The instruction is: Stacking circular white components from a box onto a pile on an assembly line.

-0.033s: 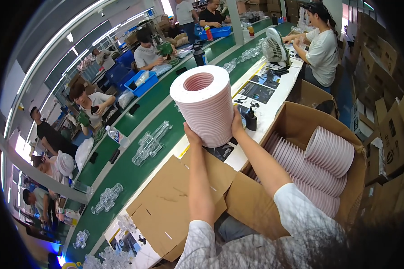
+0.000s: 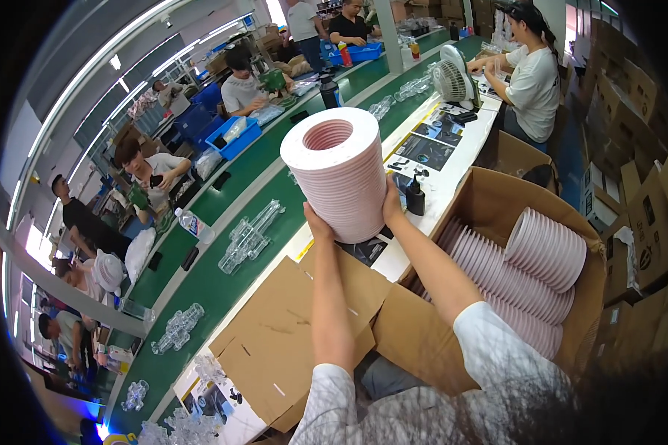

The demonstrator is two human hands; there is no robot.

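A tall stack of flat white rings with pinkish sides (image 2: pixel 345 185) stands upright between my hands, above the front edge of the workbench. My left hand (image 2: pixel 320 223) presses on its lower left side. On the lower right side my right hand (image 2: pixel 392 202) grips it, most of the fingers hidden behind the stack. Looking down at its top, I see a round hole through the middle. To the right, an open cardboard box (image 2: pixel 490 194) holds several similar ring stacks (image 2: pixel 545 251) lying on their sides. Below my left forearm lies a flattened cardboard piece (image 2: pixel 263 337).
Beyond the bench runs a green conveyor belt (image 2: pixel 214 293) carrying clear plastic-wrapped parts (image 2: pixel 251 236). On the bench (image 2: pixel 464 144) stand a black pump bottle (image 2: pixel 416 196) and a fan (image 2: pixel 453 78). Co-workers (image 2: pixel 531 74) sit along the line. Cartons (image 2: pixel 631 96) are piled at the right.
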